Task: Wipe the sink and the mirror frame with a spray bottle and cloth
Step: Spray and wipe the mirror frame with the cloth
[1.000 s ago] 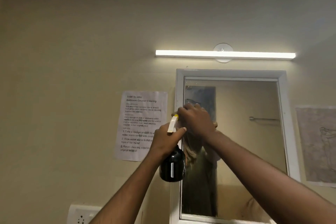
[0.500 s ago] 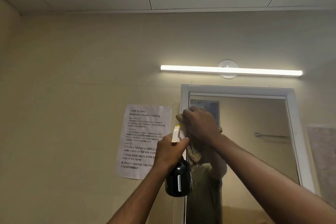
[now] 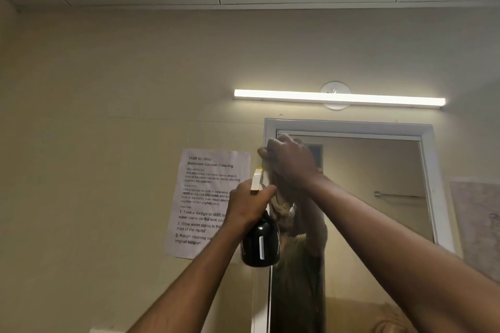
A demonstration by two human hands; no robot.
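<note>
Head view: a cloth (image 3: 281, 197) is gripped and pressed by the right hand (image 3: 290, 161) against the mirror frame (image 3: 269, 130); a black spray bottle (image 3: 260, 244) is clasped by the left hand (image 3: 250, 204).

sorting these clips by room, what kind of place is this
Most likely a bathroom. A white-framed wall mirror hangs under a strip light, a towel bar shows in its reflection, and the taped sheet beside it is headed "Bathroom Counter Cleaning".
</note>
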